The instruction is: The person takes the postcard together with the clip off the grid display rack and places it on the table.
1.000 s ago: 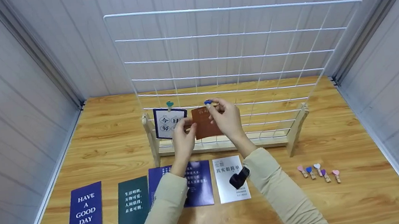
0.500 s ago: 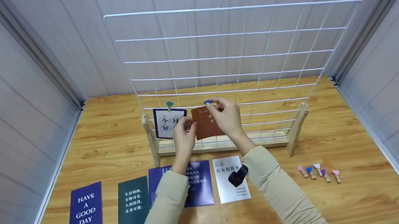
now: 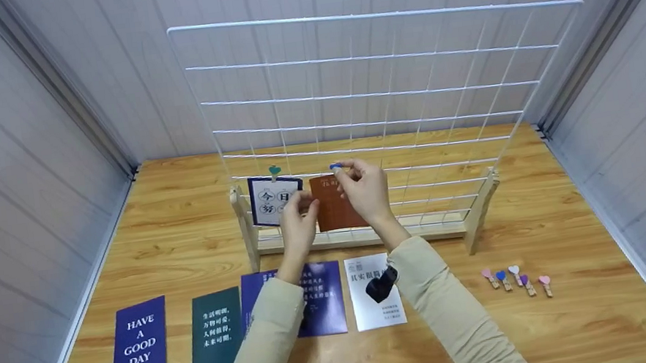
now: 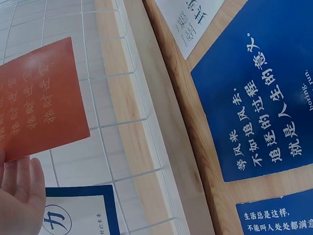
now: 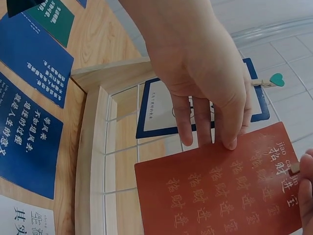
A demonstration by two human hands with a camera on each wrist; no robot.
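Observation:
A red-brown card (image 3: 335,207) with pale lettering is up against the white wire grid (image 3: 373,14), beside a hung white card with a dark blue border (image 3: 266,204). My left hand (image 3: 298,221) pinches its left edge, the thumb showing on the front in the right wrist view. At the card's top, my right hand (image 3: 368,191) pinches a blue heart clothespin (image 3: 335,166). Its wooden tip (image 5: 295,168) lies over the card's edge in the right wrist view; whether it also grips a wire is hidden. A green heart clothespin (image 3: 275,171) holds the bordered card.
Wooden feet (image 3: 481,211) support the grid. On the table in front lie a purple-blue card (image 3: 138,343), a dark green card (image 3: 213,330), more blue cards (image 3: 329,304) and a white card (image 3: 370,314). Several heart clothespins (image 3: 505,280) lie at right.
The red-brown card's lower edge has come down slightly. Both hands keep nearly the same place and hold; the right wrist has shifted a little to the left.

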